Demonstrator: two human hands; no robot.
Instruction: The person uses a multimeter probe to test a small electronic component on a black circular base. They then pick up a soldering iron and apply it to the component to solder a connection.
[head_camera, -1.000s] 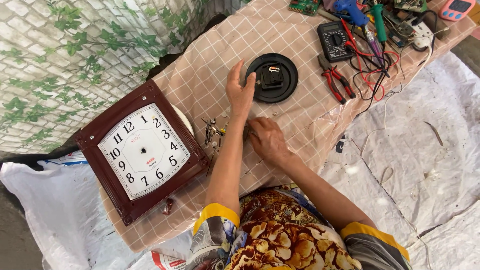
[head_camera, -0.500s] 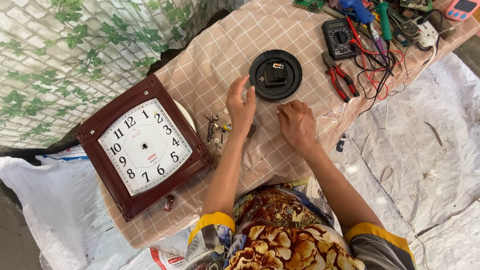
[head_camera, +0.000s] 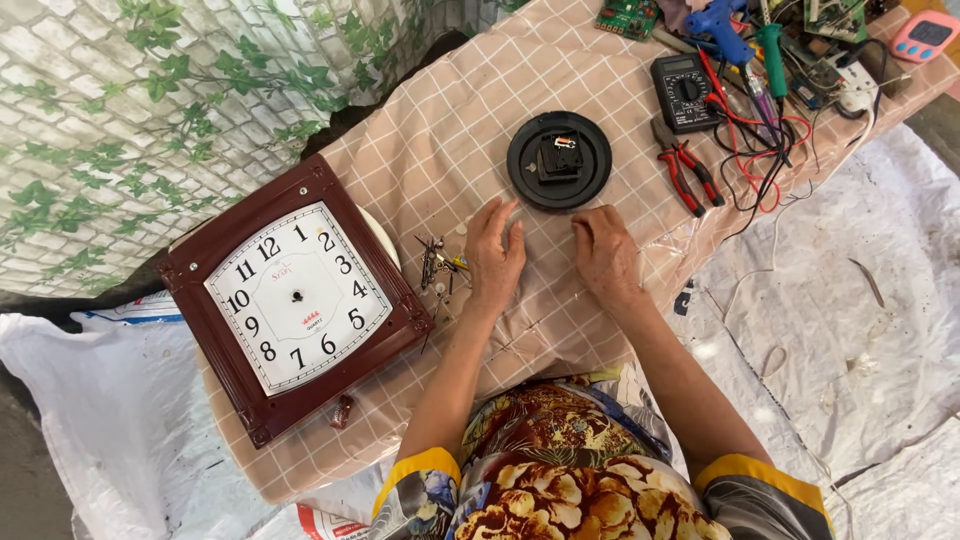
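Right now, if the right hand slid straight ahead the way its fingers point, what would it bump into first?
Most likely the round black clock back. The right hand lies flat on the checked cloth, fingers aimed up the table at the disc's lower edge, with only bare cloth between them. The red pliers lie off to the side.

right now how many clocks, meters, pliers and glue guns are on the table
clock, square, brown frame: 1
clock back, round, black, just past both hands: 1
meter, black: 1
pliers, red handles: 1
glue gun, blue: 1
total: 5
The tangle of wires at the far corner may hide more tools.
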